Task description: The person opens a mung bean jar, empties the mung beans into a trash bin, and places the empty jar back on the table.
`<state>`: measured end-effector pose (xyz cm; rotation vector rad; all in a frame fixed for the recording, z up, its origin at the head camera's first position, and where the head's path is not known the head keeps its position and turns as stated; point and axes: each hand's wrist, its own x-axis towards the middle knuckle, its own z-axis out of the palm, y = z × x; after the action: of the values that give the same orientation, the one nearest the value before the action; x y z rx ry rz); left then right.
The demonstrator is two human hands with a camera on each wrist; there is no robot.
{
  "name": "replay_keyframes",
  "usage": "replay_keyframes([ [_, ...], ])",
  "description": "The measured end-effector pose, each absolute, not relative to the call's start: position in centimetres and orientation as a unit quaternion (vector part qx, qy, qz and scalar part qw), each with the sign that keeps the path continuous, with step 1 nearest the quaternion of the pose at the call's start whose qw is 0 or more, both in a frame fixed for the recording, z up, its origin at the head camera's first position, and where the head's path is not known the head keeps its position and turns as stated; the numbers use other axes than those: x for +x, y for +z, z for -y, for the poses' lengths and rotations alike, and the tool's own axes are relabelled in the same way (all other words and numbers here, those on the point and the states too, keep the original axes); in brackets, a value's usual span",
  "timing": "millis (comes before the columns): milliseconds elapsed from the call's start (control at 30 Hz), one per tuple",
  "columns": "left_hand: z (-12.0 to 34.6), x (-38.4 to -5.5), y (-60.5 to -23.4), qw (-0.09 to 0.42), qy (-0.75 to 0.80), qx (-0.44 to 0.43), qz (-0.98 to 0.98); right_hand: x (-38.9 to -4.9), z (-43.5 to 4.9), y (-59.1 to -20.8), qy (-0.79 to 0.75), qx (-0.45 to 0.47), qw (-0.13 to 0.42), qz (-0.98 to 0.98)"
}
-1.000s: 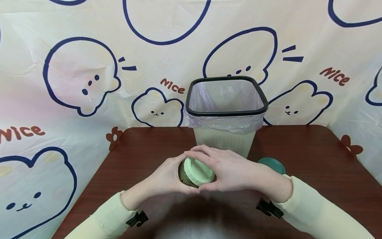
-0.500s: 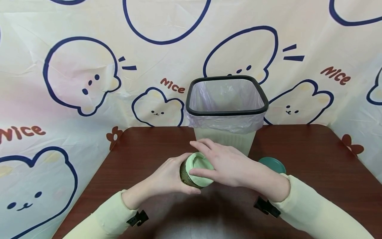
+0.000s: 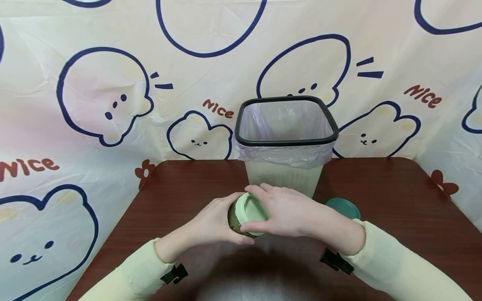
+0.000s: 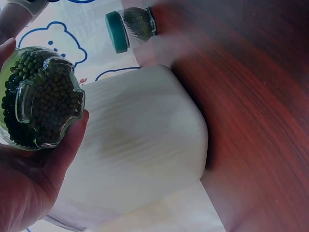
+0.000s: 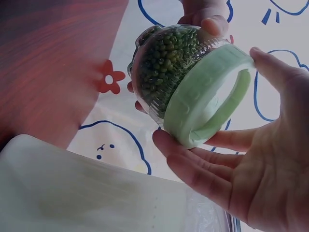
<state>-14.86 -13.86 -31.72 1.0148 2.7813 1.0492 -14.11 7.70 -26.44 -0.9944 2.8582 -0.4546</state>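
Observation:
A clear jar (image 5: 161,65) of green beans is held tilted above the table, its base facing the left wrist camera. Fingers and thumb of my left hand (image 3: 208,221) wrap round the glass body. A pale green lid (image 5: 198,99) with a raised ring on top sits on the jar's mouth. My right hand (image 3: 291,211) has its thumb and fingertips at opposite edges of this lid, pinching it. In the right wrist view, part of the left hand is hidden behind the jar.
A pale bin (image 3: 284,175) with a black rim and a thin plastic liner stands behind the hands. To its right on the brown table (image 3: 399,200) is another jar (image 4: 137,24) with a teal lid (image 3: 342,207). A cartoon-print cloth (image 3: 203,83) hangs behind.
My right hand loosened and lifted its fingers off the lid half a second ago; now it is back round the lid's edge. The left hand keeps its hold, nearly still.

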Motion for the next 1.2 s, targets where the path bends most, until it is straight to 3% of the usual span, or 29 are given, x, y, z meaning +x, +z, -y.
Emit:
replay_keyframes([
  [333, 14.0, -14.9, -31.9, -0.011, 0.328, 0.321, -0.888, -14.3, -8.0, -26.6, -0.172, -0.378, 0.033, -0.909],
  [633, 14.1, -15.1, -31.8, -0.012, 0.335, 0.325, -0.884, -14.4, -8.4, -26.8, -0.199, -0.445, -0.011, -0.873],
  [933, 14.1, -14.9, -31.7, -0.003, 0.352, 0.324, -0.878, -14.6, -8.7, -26.5, -0.209, -0.471, 0.011, -0.857],
  [1200, 14.1, -14.8, -31.7, 0.0, 0.357, 0.32, -0.877, -14.9, -8.8, -26.5, -0.215, -0.511, -0.002, -0.832],
])
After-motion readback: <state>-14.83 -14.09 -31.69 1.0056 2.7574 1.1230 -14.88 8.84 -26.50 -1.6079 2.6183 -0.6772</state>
